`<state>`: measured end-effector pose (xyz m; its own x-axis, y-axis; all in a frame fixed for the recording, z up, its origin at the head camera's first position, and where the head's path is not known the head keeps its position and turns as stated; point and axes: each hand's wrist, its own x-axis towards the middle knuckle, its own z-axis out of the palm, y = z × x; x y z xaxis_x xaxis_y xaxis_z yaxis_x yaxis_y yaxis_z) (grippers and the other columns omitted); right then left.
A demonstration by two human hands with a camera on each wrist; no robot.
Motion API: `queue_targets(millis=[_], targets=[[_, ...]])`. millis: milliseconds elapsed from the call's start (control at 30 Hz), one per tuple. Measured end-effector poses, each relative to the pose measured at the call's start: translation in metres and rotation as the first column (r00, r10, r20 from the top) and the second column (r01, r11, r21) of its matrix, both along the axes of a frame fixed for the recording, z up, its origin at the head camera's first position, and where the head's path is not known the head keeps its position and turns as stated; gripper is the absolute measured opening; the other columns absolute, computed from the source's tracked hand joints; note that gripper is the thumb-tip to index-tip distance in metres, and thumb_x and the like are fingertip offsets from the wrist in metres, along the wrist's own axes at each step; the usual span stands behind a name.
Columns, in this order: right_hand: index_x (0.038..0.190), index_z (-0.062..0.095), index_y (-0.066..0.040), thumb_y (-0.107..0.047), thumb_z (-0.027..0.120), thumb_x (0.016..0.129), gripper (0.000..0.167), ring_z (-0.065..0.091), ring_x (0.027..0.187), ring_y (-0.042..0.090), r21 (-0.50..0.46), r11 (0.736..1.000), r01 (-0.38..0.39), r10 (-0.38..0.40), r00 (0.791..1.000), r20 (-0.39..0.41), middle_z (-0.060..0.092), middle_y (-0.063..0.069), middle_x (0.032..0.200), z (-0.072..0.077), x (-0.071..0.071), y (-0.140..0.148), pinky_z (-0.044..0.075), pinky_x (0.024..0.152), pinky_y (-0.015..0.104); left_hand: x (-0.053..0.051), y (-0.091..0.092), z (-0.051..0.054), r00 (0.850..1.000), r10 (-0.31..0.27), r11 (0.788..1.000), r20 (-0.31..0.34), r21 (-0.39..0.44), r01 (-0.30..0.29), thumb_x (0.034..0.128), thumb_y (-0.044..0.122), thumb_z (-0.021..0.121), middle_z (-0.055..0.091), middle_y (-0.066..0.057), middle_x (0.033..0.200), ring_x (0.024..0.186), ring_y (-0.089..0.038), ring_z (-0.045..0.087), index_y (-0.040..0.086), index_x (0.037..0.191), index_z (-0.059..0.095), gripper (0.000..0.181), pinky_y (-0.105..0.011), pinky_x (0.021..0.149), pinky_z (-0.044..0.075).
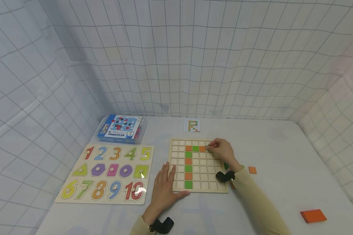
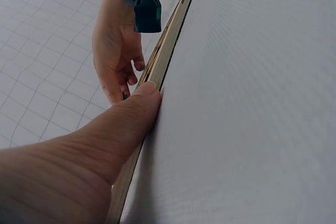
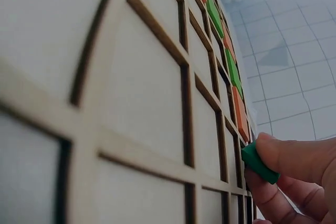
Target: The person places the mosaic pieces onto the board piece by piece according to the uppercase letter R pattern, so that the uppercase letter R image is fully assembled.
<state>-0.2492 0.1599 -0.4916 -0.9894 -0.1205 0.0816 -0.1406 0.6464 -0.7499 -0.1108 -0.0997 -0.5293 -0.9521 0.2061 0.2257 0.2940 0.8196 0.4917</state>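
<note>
A wooden grid board (image 1: pixel 200 164) lies on the table, with orange and green square tiles set in one column and along a row near its top. My right hand (image 1: pixel 223 151) pinches a green square tile (image 3: pixel 259 162) between thumb and fingers at the upper row, just right of an orange tile (image 1: pixel 202 148). At the board's lower left corner, my left hand (image 1: pixel 164 186) lies with fingers spread and touches the edge. Its thumb (image 2: pixel 131 116) presses along the board's side in the left wrist view.
A small pattern card (image 1: pixel 192 125) lies behind the board. To the left are a number puzzle (image 1: pixel 106 174) and a boxed set (image 1: pixel 122 129). A loose orange tile (image 1: pixel 252 170) and an orange block (image 1: pixel 313 216) lie on the right. More tiles are partly hidden by the right forearm.
</note>
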Motion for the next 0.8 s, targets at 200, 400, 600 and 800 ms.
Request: queue_targets(millis=[200,400,600,800], targets=[[0.084,0.067,-0.007,-0.028,0.075,0.083,0.022,0.061,0.068,0.020,0.059,0.996,0.064,-0.066,0.997,0.031,0.066,0.002,0.076,0.0022,0.0020,-0.0054,0.047,0.060,0.035,-0.0006,0.0004,-0.0005,1.000,0.006,1.000,-0.007,-0.011,-0.006,0.0685,0.064,0.072,0.020,-0.021,0.153,0.140,-0.036,0.015,0.002,0.146,0.034,0.106,-0.053,0.108,0.018],[0.079,0.068,-0.010,-0.033,0.075,0.081,0.025,0.056,0.061,0.017,0.123,0.988,0.093,-0.098,0.995,0.035,0.065,0.000,0.072,0.0036,0.0029,-0.0072,0.043,0.052,0.030,-0.0005,0.0002,0.0001,1.000,0.001,1.000,-0.004,-0.007,-0.001,0.0695,0.063,0.072,0.020,-0.022,0.152,0.140,-0.037,0.015,0.001,0.146,0.034,0.105,-0.053,0.108,0.018],[0.081,0.072,-0.011,-0.032,0.073,0.084,0.021,0.058,0.065,0.016,0.186,0.980,0.075,-0.079,0.997,0.009,0.066,-0.002,0.075,0.0057,0.0047,-0.0062,0.045,0.053,0.030,0.0001,-0.0001,0.0013,1.000,0.001,1.000,0.019,-0.011,0.000,0.0704,0.063,0.071,0.019,-0.021,0.153,0.140,-0.036,0.013,0.002,0.146,0.033,0.105,-0.052,0.109,0.017],[0.081,0.074,-0.012,-0.028,0.073,0.084,0.016,0.059,0.064,0.015,0.216,0.975,0.047,-0.042,0.999,-0.029,0.066,-0.004,0.073,0.0055,0.0048,-0.0034,0.045,0.051,0.029,0.0003,0.0001,0.0022,1.000,0.003,1.000,0.024,-0.009,-0.003,0.0699,0.062,0.072,0.019,-0.021,0.153,0.141,-0.036,0.013,0.002,0.146,0.033,0.105,-0.052,0.109,0.016]])
